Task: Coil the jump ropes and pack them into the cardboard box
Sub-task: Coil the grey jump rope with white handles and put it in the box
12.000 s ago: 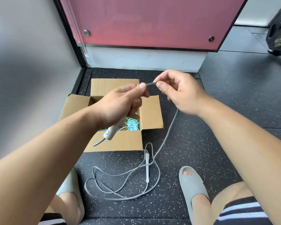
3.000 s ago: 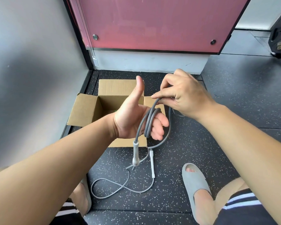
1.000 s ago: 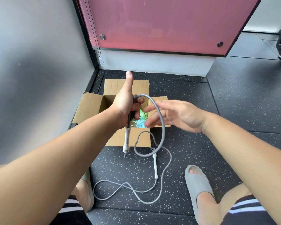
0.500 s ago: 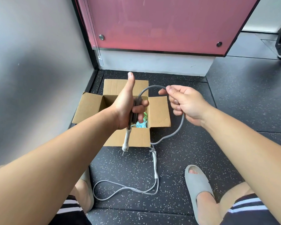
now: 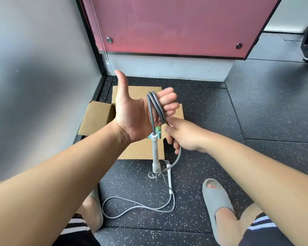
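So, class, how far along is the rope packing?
Done: green rope lies in the cardboard box. In hand: left hand holds several grey jump rope loops; right hand pinches the next length. Left: slack and second handle on the floor, then boxing.

The grey jump rope cord looks smooth, matt, rubbery plastic; its pale handle is smooth hard plastic. The cardboard box is matt brown paperboard. The speckled black floor looks like grainy rubber, and the pink panel is glossy.
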